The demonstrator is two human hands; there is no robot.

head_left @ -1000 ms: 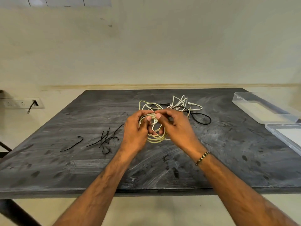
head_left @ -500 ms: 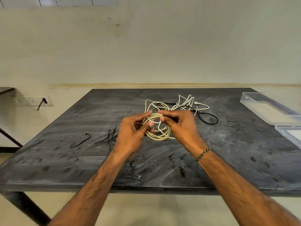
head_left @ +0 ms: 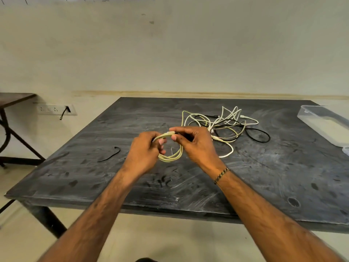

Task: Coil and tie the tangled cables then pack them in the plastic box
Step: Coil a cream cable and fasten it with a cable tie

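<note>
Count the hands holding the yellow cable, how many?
2: the left hand grips the yellow cable coil at its left side, the right hand pinches its top.

Yellowish cable coil: several loops, held above the tabletop. Tangled white and black cables: loose heap behind it. Clear plastic box: open, far right.
</note>
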